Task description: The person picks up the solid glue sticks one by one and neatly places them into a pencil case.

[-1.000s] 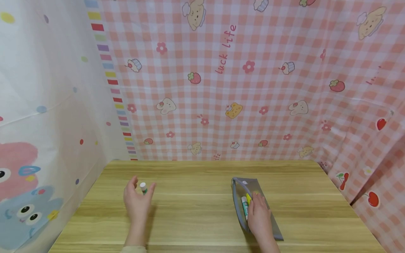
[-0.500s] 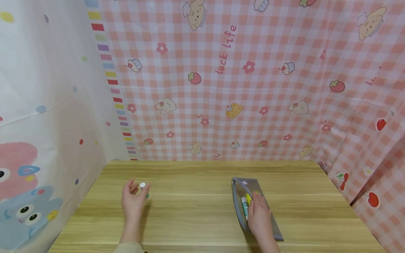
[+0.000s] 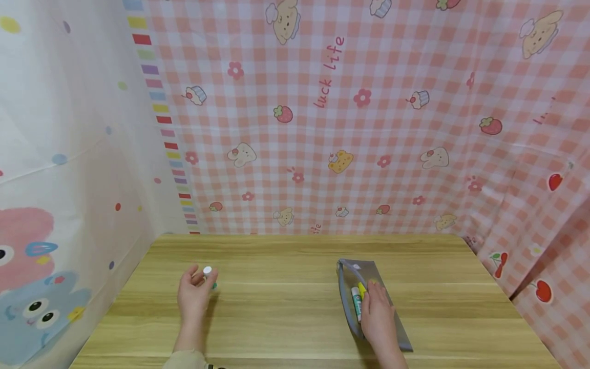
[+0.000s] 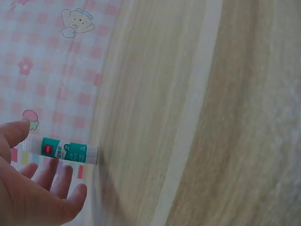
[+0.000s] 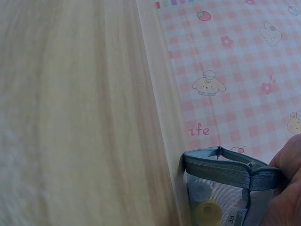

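A glue stick [image 4: 66, 150] with a white cap and a green label stands upright on the table, as the left wrist view shows. My left hand [image 3: 192, 297] is around it, thumb near the cap and the other fingers loosely bent beside the barrel; firm contact cannot be made out. On the right, my right hand [image 3: 379, 318] grips the side of a grey zip pouch [image 3: 401, 328], whose mouth gapes. Inside lie another glue stick [image 3: 357, 303] and a yellow item [image 3: 361, 290], partly hidden by the hand. Through the mesh wall [image 5: 230, 193] their round ends show.
The wooden table [image 3: 276, 307] stretches between the two hands. Behind it hangs a pink checked cloth [image 3: 313, 154], and a white patterned cloth [image 3: 92, 179] borders the left side.
My left hand has shifted slightly left, and its thumb has come in closer to the glue stick. The right hand and the pouch have stayed in place.
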Tool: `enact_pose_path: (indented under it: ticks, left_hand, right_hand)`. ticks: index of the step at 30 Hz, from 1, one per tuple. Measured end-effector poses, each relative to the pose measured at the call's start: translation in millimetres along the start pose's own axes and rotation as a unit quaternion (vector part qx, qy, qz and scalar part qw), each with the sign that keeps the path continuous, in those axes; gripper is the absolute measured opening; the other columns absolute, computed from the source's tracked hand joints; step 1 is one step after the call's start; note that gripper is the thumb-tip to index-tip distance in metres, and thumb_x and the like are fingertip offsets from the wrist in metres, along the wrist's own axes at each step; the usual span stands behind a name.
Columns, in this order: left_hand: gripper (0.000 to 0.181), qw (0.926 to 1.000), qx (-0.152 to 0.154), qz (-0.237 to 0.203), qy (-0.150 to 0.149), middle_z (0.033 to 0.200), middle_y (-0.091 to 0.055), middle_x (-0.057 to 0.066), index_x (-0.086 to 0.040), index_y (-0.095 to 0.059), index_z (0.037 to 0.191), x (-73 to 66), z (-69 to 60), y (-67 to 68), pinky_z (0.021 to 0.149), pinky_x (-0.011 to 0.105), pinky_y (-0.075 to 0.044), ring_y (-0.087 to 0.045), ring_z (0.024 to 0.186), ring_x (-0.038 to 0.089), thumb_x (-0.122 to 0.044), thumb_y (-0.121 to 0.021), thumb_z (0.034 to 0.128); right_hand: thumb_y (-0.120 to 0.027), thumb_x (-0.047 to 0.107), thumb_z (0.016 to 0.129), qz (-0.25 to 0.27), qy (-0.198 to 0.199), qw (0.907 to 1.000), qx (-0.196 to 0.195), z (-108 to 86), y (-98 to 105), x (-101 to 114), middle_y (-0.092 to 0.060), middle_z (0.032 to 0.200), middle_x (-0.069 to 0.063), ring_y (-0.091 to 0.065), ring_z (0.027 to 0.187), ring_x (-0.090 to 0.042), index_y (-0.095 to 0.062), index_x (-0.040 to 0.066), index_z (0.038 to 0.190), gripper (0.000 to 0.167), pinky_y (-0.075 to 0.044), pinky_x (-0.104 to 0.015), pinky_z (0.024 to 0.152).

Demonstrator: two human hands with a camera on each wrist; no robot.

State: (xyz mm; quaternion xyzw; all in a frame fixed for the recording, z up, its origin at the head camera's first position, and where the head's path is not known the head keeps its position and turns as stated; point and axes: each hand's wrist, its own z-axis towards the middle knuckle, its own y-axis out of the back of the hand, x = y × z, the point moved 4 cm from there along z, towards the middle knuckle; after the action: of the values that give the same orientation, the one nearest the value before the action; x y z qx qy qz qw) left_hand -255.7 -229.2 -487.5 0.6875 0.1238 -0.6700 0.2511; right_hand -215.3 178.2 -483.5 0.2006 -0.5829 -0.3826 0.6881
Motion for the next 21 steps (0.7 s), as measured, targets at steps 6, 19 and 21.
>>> enact_pose_path:
  ticks: [6,19,21]
  left_hand:
    - [0.059,1.0,-0.005,0.005,-0.001,0.128,-0.055,0.03,0.007,-0.043,0.141,4.9,2.5,-2.8,0.069,0.004,-0.04,-0.054,0.113,0.034,-0.013,-0.069,0.0922]
    - [0.046,0.9987,-0.014,0.047,-0.018,0.124,-0.061,0.029,0.009,-0.054,0.132,9.7,6.5,-5.8,0.067,0.002,-0.04,-0.059,0.112,0.035,-0.01,-0.067,0.0918]
    - [0.044,0.9985,-0.015,0.048,-0.019,0.124,-0.06,0.029,0.009,-0.055,0.131,9.9,6.7,-6.0,0.067,0.001,-0.039,-0.058,0.113,0.038,-0.009,-0.066,0.092]
  right_hand:
    - [-0.041,0.004,0.103,0.0,0.004,1.0,-0.001,-0.5,-0.3,0.2,-0.041,0.138,-0.041,-0.033,0.13,-0.06,-0.047,-0.019,0.133,0.038,-0.022,-0.084,0.095]
    - [-0.042,0.006,0.103,-0.002,-0.002,1.0,0.0,-0.1,-0.2,-0.2,-0.041,0.138,-0.04,-0.034,0.131,-0.059,-0.047,-0.018,0.133,0.039,-0.022,-0.082,0.096]
    - [-0.041,0.006,0.103,-0.002,-0.002,1.0,-0.001,-0.1,-0.3,-0.7,-0.041,0.139,-0.04,-0.034,0.131,-0.058,-0.047,-0.018,0.133,0.039,-0.022,-0.082,0.097]
